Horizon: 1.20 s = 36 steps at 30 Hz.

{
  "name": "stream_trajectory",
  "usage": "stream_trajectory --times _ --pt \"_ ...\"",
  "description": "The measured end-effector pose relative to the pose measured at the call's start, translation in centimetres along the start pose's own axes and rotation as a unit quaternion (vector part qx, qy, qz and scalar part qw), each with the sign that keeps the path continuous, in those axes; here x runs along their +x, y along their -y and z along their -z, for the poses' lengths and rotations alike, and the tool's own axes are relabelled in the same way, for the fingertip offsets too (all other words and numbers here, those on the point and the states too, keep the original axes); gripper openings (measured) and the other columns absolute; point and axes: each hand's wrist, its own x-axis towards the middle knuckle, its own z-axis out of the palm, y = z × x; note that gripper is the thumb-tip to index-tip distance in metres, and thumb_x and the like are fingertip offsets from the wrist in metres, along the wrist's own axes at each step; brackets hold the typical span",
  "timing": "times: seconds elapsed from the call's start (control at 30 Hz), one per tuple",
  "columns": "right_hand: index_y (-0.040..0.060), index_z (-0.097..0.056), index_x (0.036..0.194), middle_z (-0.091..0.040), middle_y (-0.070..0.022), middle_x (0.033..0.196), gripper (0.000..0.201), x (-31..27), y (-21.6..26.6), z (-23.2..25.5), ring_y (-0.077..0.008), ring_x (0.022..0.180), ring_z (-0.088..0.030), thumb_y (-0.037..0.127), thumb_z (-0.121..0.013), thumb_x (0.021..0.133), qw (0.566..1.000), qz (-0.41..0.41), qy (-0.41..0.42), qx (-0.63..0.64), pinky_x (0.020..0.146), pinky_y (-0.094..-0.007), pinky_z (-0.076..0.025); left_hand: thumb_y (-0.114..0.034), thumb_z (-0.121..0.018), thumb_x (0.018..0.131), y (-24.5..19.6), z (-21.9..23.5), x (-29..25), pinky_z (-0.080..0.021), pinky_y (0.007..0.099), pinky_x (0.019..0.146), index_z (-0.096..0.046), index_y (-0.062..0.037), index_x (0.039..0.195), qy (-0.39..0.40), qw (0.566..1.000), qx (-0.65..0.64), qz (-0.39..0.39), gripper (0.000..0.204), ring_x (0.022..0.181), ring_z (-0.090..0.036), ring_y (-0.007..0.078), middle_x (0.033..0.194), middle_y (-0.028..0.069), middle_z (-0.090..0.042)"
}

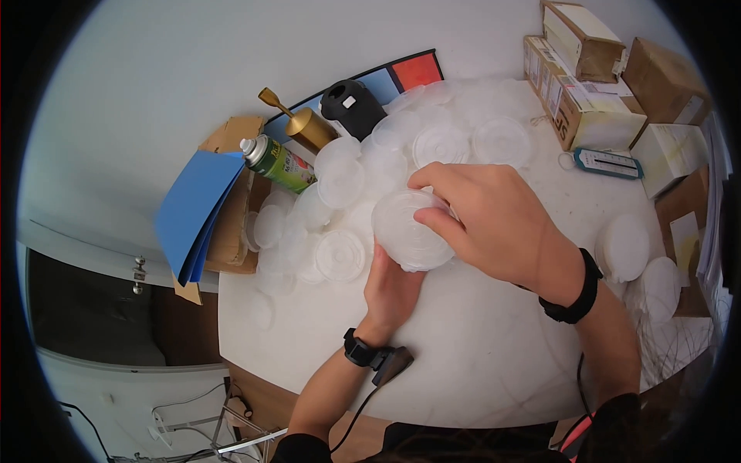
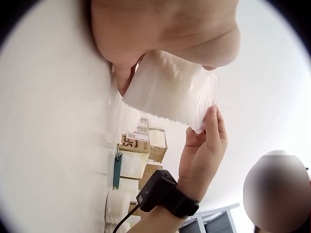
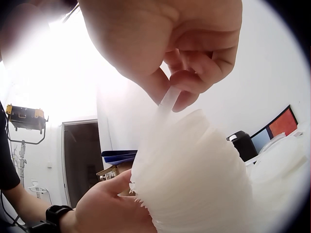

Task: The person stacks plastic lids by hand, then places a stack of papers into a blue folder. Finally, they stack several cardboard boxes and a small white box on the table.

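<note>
- A round white table [image 1: 478,363] fills the middle of the head view; a wooden floor and a dark cabinet opening are seen at the lower left of the frame.
- A loose heap of translucent plastic lids [image 1: 432,143] is spread over the upper middle of the table.
- Toward the upper left of the heap, a green spray can [image 1: 278,163], a brass-coloured bell-shaped object [image 1: 305,123] and a black cylindrical device [image 1: 351,104] are seen; blue folders [image 1: 193,212] lean on a cardboard box at the left edge.
- Cardboard boxes [image 1: 587,77] are stacked at the upper right, with a teal thermometer-like tag [image 1: 608,163] lying just below them; more white lids [image 1: 625,247] rest at the right edge.
- A stack of nested lids [image 1: 409,230] is held above the table at the centre of the frame, between both hands.
- The stack is gripped from below by the left hand [image 1: 392,292], whose fingers are curled around its lower end; the ribbed side of the stack [image 2: 170,92] is shown in the left wrist view.
- The right hand [image 1: 482,220] is laid over the stack from the right, and in the right wrist view the rim of the top lid [image 3: 169,99] is pinched between the thumb and curled fingers [image 3: 194,80].
- A black band with a small camera is worn on each wrist.
- In the right wrist view a white wall, a dark doorway and a light on a stand are seen at the left of the frame.
</note>
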Motion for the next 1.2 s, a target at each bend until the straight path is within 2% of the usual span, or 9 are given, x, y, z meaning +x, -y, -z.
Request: stream_trajectory --times 0.37,0.43,0.47,0.53,0.67,0.73,0.83,0.93,1.2 --pt "0.0022 -0.065 0.108 -0.07 -0.0147 0.087 0.025 -0.5 -0.3 -1.8 -0.0346 0.077 -0.068 0.012 -0.073 0.087 0.998 0.036 -0.005 -0.05 0.066 -0.043 -0.054 -0.059 -0.029 0.108 0.0 0.4 -0.3 -0.023 0.0556 0.125 -0.019 -0.0143 0.165 0.004 1.0 0.008 0.001 0.073 0.157 -0.026 0.0274 0.169 0.0046 -0.028" --pt "0.0022 -0.064 0.108 -0.069 -0.0134 0.086 0.025 -0.5 0.0 -1.8 -0.0335 0.077 -0.068 0.012 -0.073 0.087 0.998 0.028 -0.003 -0.057 0.067 -0.0424 -0.054 -0.055 -0.036 0.108 0.1 0.8 -0.4 -0.024 0.056 0.124 -0.019 -0.0141 0.165 0.033 0.999 -0.015 -0.018 0.072 0.156 -0.027 0.0273 0.169 0.0048 -0.029" --pt "0.0017 -0.061 0.102 -0.067 -0.013 0.084 0.021 -0.6 0.0 -2.0 -0.0324 0.077 -0.068 0.011 -0.073 0.087 0.996 0.045 -0.011 -0.073 0.064 -0.0411 -0.055 -0.053 -0.039 0.108 0.1 0.9 -0.5 -0.025 0.0562 0.124 -0.019 -0.014 0.165 0.047 0.998 -0.027 -0.027 0.072 0.156 -0.027 0.0273 0.169 0.0049 -0.029" --pt "0.0007 -0.056 0.09 -0.064 -0.0122 0.082 0.018 -0.7 -0.3 -2.5 -0.0302 0.078 -0.068 0.009 -0.072 0.087 0.991 0.078 -0.027 -0.102 0.059 -0.0386 -0.056 -0.047 -0.046 0.106 0.2 0.9 -0.9 -0.027 0.0565 0.123 -0.02 -0.0131 0.165 0.004 0.999 0.043 -0.022 0.072 0.155 -0.028 0.0272 0.168 0.0056 -0.03" --pt "0.0026 -0.066 0.105 -0.067 -0.0126 0.095 0.02 -0.9 0.1 -2.4 -0.0297 0.081 -0.068 0.011 -0.073 0.088 0.996 0.046 -0.053 -0.055 0.069 -0.041 -0.055 -0.036 -0.055 0.104 -0.1 -0.4 -1.1 -0.032 0.0552 0.122 -0.026 -0.0099 0.162 -0.082 0.992 0.094 -0.018 0.07 0.152 -0.035 0.0285 0.167 0.0079 -0.034" --pt "0.0027 -0.067 0.103 -0.067 -0.0135 0.099 0.018 -0.1 -0.3 -1.3 -0.0307 0.083 -0.068 0.011 -0.072 0.089 0.995 0.028 -0.098 -0.022 0.071 -0.0411 -0.056 -0.037 -0.053 0.104 -0.1 0.0 -0.7 -0.032 0.054 0.122 -0.031 -0.0082 0.16 -0.073 0.997 0.017 -0.028 0.066 0.15 -0.039 0.0292 0.164 0.0094 -0.039" --pt "0.0027 -0.071 0.102 -0.069 -0.0146 0.094 0.017 -0.1 -4.1 0.0 -0.0344 0.085 -0.07 0.014 -0.073 0.089 0.988 -0.074 -0.095 -0.095 0.074 -0.043 -0.056 -0.037 -0.052 0.105 -0.5 1.2 -0.5 -0.033 0.0527 0.123 -0.037 -0.0066 0.157 -0.057 0.995 -0.076 -0.026 0.062 0.147 -0.043 0.0304 0.16 0.0107 -0.045" --pt "0.0019 -0.072 0.103 -0.071 -0.0164 0.089 0.022 -0.9 -6.6 0.5 -0.0378 0.087 -0.071 0.017 -0.075 0.087 0.965 -0.146 0.144 -0.162 0.076 -0.0458 -0.056 -0.038 -0.052 0.105 -1.1 1.7 -0.3 -0.032 0.0523 0.124 -0.04 -0.0062 0.156 -0.039 0.995 -0.091 -0.021 0.061 0.147 -0.043 0.0308 0.159 0.0114 -0.048" --pt "-0.0043 -0.063 0.093 -0.07 -0.0237 0.083 0.037 -2.6 -5.9 -2.0 -0.0436 0.081 -0.071 0.025 -0.082 0.08 0.962 -0.121 0.186 -0.158 0.07 -0.049 -0.057 -0.038 -0.052 0.106 -0.8 1.8 -0.2 -0.031 0.0523 0.125 -0.039 -0.0044 0.155 -0.065 0.996 -0.06 -0.006 0.061 0.148 -0.042 0.0312 0.158 0.0124 -0.047"
